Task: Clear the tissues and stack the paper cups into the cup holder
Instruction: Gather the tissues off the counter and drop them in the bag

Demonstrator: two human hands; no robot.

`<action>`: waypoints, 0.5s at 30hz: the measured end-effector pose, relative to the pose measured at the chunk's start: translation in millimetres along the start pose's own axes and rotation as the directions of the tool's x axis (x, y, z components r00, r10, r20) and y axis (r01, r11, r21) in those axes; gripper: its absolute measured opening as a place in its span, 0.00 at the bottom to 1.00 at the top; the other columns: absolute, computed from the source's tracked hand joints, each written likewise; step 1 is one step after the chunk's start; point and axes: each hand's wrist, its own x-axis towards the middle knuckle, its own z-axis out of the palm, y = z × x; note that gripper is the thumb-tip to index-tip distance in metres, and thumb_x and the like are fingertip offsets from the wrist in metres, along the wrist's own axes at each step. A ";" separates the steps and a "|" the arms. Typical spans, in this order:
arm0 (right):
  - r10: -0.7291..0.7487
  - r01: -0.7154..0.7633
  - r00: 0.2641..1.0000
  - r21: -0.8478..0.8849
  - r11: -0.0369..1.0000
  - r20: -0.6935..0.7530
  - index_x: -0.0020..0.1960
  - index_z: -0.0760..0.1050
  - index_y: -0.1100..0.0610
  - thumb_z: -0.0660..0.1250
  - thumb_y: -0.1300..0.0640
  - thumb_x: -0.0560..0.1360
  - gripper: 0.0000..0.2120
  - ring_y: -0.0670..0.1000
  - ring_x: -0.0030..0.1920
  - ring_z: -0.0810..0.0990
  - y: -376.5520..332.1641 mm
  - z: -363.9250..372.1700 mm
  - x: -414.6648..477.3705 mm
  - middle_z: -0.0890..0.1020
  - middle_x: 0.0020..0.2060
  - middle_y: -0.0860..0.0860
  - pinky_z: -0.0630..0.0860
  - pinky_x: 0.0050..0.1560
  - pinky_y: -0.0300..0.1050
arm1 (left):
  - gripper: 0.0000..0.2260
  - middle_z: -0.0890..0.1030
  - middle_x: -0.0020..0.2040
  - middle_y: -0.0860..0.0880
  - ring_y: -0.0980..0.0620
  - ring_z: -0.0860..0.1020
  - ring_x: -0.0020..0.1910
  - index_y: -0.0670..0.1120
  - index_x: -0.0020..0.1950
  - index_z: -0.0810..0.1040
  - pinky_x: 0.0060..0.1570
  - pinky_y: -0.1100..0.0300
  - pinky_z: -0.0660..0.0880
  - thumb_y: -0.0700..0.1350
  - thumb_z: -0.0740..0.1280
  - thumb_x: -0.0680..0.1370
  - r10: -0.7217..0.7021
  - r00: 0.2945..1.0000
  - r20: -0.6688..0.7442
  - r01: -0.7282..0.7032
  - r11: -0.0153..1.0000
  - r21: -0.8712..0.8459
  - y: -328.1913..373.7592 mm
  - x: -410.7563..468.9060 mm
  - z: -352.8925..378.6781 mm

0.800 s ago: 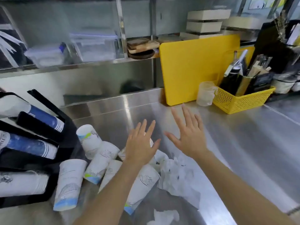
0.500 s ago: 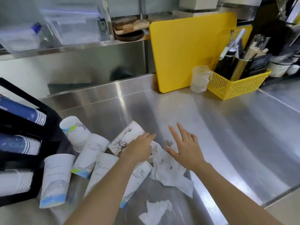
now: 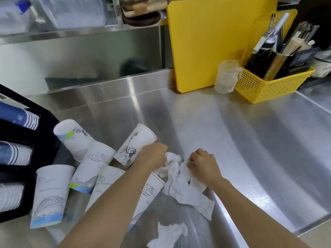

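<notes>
Several white printed paper cups [image 3: 132, 147] lie tipped over on the steel counter [image 3: 232, 140] at the lower left. Beside them at the left edge stands a black cup holder [image 3: 44, 122] with stacks of blue and white cups in its slots. A crumpled white tissue [image 3: 186, 190] lies in front of the cups. My left hand [image 3: 154, 154] is closed on its left part and my right hand [image 3: 202, 161] is closed on its right part. A second tissue [image 3: 168, 235] lies nearer the front edge, untouched.
A yellow cutting board [image 3: 211, 42] leans against the back wall. A clear measuring jug [image 3: 226, 76] and a yellow basket [image 3: 268, 85] of utensils stand at the back right. A shelf with plastic boxes runs above the counter.
Both hands dropped from open and raised down onto the tissue, and their fingers closed on it. The camera tilted downward.
</notes>
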 end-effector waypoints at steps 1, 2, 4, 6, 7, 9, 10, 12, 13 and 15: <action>0.004 -0.004 1.000 -0.001 1.000 0.009 0.45 0.73 0.58 0.58 0.59 0.77 0.06 0.56 0.48 0.72 0.7 -0.4 2.1 0.75 0.46 0.54 0.61 0.48 0.45 | 0.06 0.76 0.55 0.42 0.41 0.76 0.52 0.43 0.50 0.73 0.45 0.52 0.71 0.40 0.63 0.74 -0.017 1.000 -0.007 0.017 0.996 -0.086 -1.7 -1.9 -1.6; 0.007 -0.007 1.000 0.020 1.000 0.001 0.41 0.70 0.57 0.58 0.61 0.77 0.07 0.56 0.45 0.71 1.3 -1.0 3.9 0.72 0.42 0.53 0.60 0.45 0.44 | 0.01 0.77 0.50 0.43 0.42 0.75 0.47 0.44 0.44 0.72 0.42 0.54 0.70 0.39 0.63 0.73 -0.030 0.999 -0.019 0.027 0.985 -0.169 -3.6 -4.7 -4.6; 0.043 -0.038 0.998 0.133 0.990 -0.036 0.37 0.65 0.58 0.58 0.64 0.76 0.09 0.55 0.39 0.69 3.0 -3.8 7.5 0.71 0.38 0.53 0.60 0.41 0.43 | 0.10 0.73 0.38 0.47 0.44 0.70 0.37 0.47 0.33 0.64 0.32 0.57 0.63 0.37 0.62 0.71 -0.070 0.995 -0.065 0.046 0.949 -0.313 -7.7 -9.0 -9.7; 0.155 -0.121 0.986 0.357 0.926 -0.068 0.36 0.65 0.59 0.59 0.65 0.74 0.09 0.54 0.34 0.69 5.0 -12.1 11.4 0.71 0.34 0.55 0.64 0.34 0.43 | 0.14 0.66 0.31 0.50 0.46 0.64 0.33 0.48 0.30 0.59 0.28 0.58 0.57 0.35 0.60 0.69 -0.100 0.987 -0.124 0.036 0.899 -0.436 -10.1 -15.6 -17.2; 0.214 -0.155 0.974 0.463 0.873 -0.078 0.37 0.64 0.60 0.59 0.65 0.74 0.08 0.52 0.31 0.68 5.4 -17.2 14.0 0.71 0.32 0.55 0.65 0.29 0.41 | 0.14 0.65 0.30 0.50 0.47 0.63 0.32 0.48 0.30 0.58 0.28 0.57 0.55 0.34 0.59 0.69 -0.118 0.981 -0.152 0.029 0.872 -0.489 -10.6 -18.1 -20.5; 0.288 -0.169 0.952 0.600 0.782 -0.107 0.38 0.63 0.60 0.58 0.67 0.74 0.08 0.49 0.27 0.66 4.8 -27.9 19.8 0.71 0.32 0.54 0.66 0.22 0.35 | 0.14 0.65 0.31 0.50 0.48 0.62 0.33 0.49 0.31 0.58 0.29 0.57 0.56 0.32 0.57 0.68 -0.161 0.968 -0.191 0.025 0.823 -0.567 -10.4 -24.0 -27.7; 0.309 -0.159 0.941 0.631 0.760 -0.135 0.39 0.64 0.60 0.57 0.68 0.75 0.07 0.49 0.27 0.67 4.2 -32.7 23.1 0.72 0.33 0.54 0.66 0.22 0.33 | 0.14 0.66 0.31 0.51 0.48 0.63 0.33 0.49 0.31 0.59 0.29 0.57 0.57 0.31 0.57 0.69 -0.185 0.960 -0.211 0.029 0.813 -0.581 -9.4 -26.9 -31.5; 0.334 -0.141 0.923 0.641 0.754 -0.190 0.43 0.65 0.60 0.54 0.69 0.75 0.06 0.51 0.32 0.69 1.5 -41.4 28.8 0.74 0.36 0.54 0.67 0.28 0.37 | 0.12 0.65 0.33 0.52 0.50 0.64 0.30 0.48 0.34 0.62 0.28 0.59 0.57 0.32 0.57 0.70 -0.222 0.941 -0.256 0.039 0.822 -0.569 -7.5 -31.2 -37.2; 0.346 -0.136 0.916 0.652 0.746 -0.204 0.44 0.65 0.59 0.53 0.69 0.76 0.07 0.51 0.33 0.70 0.2 -44.3 30.3 0.73 0.36 0.54 0.66 0.29 0.39 | 0.10 0.65 0.33 0.52 0.52 0.64 0.29 0.47 0.37 0.63 0.27 0.59 0.57 0.33 0.57 0.71 -0.227 0.935 -0.271 0.041 0.831 -0.555 -6.2 -32.3 -39.2; 0.356 -0.135 0.914 0.679 0.721 -0.196 0.46 0.65 0.58 0.52 0.67 0.76 0.06 0.49 0.32 0.71 -1.6 -46.7 32.0 0.72 0.34 0.51 0.66 0.29 0.40 | 0.05 0.66 0.33 0.52 0.54 0.64 0.29 0.46 0.42 0.63 0.27 0.59 0.58 0.38 0.59 0.73 -0.199 0.948 -0.247 0.034 0.838 -0.545 -2.6 -32.1 -39.9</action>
